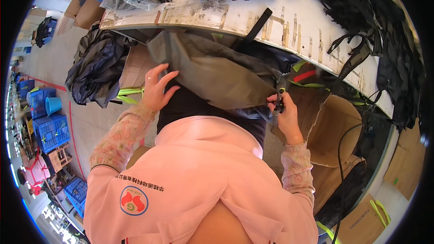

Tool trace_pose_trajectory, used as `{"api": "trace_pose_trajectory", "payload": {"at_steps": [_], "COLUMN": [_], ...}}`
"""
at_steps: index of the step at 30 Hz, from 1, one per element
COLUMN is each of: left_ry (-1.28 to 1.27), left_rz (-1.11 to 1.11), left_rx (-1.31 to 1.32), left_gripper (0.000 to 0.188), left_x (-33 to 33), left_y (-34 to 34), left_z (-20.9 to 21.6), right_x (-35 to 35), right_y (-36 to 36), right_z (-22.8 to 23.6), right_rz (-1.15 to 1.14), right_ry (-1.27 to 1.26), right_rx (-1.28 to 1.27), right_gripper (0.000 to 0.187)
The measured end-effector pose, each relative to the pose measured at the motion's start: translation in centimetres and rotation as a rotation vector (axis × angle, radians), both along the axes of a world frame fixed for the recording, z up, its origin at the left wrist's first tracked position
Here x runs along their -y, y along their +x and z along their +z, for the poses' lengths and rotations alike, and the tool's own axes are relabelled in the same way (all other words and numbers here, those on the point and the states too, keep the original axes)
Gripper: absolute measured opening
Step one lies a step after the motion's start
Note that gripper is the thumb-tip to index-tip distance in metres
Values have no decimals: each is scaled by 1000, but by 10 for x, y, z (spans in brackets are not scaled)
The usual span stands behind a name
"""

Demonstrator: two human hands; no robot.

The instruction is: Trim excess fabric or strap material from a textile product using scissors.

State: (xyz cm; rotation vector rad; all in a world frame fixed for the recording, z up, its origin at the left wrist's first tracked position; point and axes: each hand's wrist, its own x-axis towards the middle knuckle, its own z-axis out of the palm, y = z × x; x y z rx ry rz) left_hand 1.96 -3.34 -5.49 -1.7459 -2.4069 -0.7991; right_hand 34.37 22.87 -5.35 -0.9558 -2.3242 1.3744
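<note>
A dark olive-grey piece of thin fabric [217, 72] lies across my lap and rises toward the table edge, its upper left part blurred. My left hand [158, 88] is at the fabric's left edge, fingers spread and bent, holding nothing that I can see. At the fabric's right end, my right hand [285, 110] is closed around a small black tool [279, 104] with a yellow-green bit. It looks like thread snips, though the fingers partly hide it. The right fingertips are beside the fabric's edge; whether they also pinch it is unclear.
A worn white table [280, 22] curves ahead, bearing dark fabric, clear plastic and black strips [361, 31]. Black fabric [97, 63] is heaped at left. An open cardboard box [337, 126] and a black cable [340, 167] are at right. Blue crates [50, 131] stand far left.
</note>
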Motion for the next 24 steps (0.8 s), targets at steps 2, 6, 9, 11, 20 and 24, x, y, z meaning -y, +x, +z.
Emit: {"api": "trace_pose_trajectory", "payload": {"at_steps": [2,6,9,11,20,24], "left_ry": [23,42,51,71,-216,-202], "left_rz": [4,-143,-236,-372,-231,-436], "left_rx": [25,-3,141,439,787,322], "left_gripper": [46,25,14,8,30,26], "left_x": [-12,-35,-46,-51,-42,-26], "left_y": [-10,-31,-50,-65,-62,-64], "left_z": [-5,-4,11,34,116,100], "right_x": [-1,-2,-14,-21,-32,-33], "right_y": [-6,-5,7,11,1,-2], "right_z": [0,10,14,22,32,30], "right_rz": [12,-26,-123,-139,-121,-118], "right_ry": [-36,-178,-133,-106,-105,-124], "right_rx": [-20,-120,-129,-171,-180,-122], "right_gripper": [23,16,18,19,21,20]}}
